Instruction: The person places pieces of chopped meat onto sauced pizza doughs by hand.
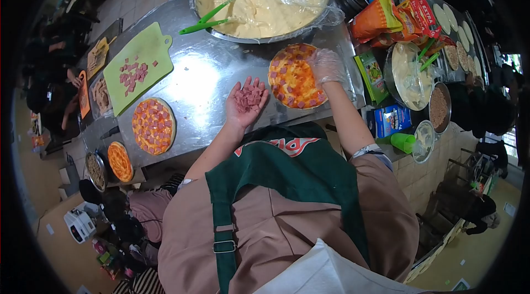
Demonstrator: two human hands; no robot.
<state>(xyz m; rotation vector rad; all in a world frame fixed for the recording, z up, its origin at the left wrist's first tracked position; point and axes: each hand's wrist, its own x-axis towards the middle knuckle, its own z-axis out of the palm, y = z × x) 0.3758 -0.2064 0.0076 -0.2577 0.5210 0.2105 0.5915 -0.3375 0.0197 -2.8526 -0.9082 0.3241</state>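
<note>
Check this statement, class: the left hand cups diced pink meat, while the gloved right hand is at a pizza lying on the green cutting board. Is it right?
No: that pizza lies on the metal table, not the green cutting board, as the head view shows. The left hand does cup diced pink meat, and the right hand is gloved.

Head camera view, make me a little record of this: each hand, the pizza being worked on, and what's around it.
Left hand: bare, palm up, holding diced pink meat
Right hand: in a clear plastic glove, over the near pizza's right edge; contact unclear
Near pizza: orange-yellow top, some meat pieces on it
Second pizza: further left, meat pieces across its top
Cutting board: green, more diced meat on it
Large bowl: beyond the near pizza, filled with pale creamy mixture
Tongs: green, at the bowl's left edge
</note>
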